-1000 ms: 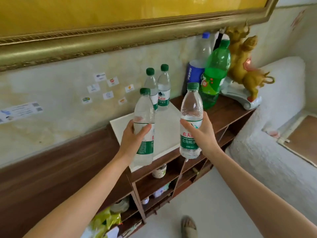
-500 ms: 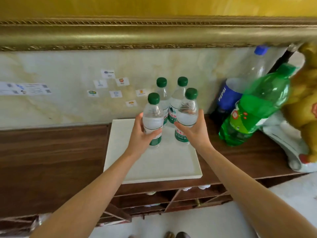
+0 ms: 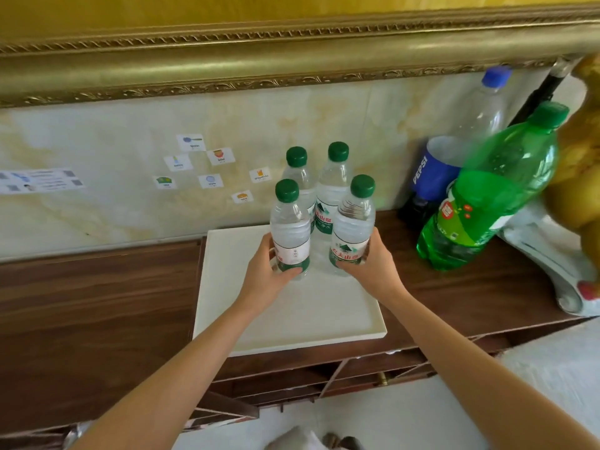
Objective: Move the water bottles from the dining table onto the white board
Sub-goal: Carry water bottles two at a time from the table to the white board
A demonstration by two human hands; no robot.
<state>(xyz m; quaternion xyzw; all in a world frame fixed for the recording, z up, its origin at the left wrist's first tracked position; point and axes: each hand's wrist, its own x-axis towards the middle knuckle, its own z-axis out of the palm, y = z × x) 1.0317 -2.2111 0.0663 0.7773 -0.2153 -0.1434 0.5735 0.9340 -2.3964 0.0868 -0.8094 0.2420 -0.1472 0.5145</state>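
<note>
Gripping one bottle each, left hand (image 3: 266, 274) and right hand (image 3: 370, 267) hide the bases of the left bottle (image 3: 290, 232) and right bottle (image 3: 352, 232) over the white board (image 3: 292, 319); contact unclear.

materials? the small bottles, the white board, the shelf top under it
Bottles: clear thin plastic, ribbed, with matte green plastic caps.
White board: smooth glossy slab, likely tile or stone; raised rim catches light.
Shelf top: dark wood grain, semi-matte; solid or laminate unclear.

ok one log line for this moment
left hand: on front-left bottle | right hand: on front-right bottle | both over board
</note>
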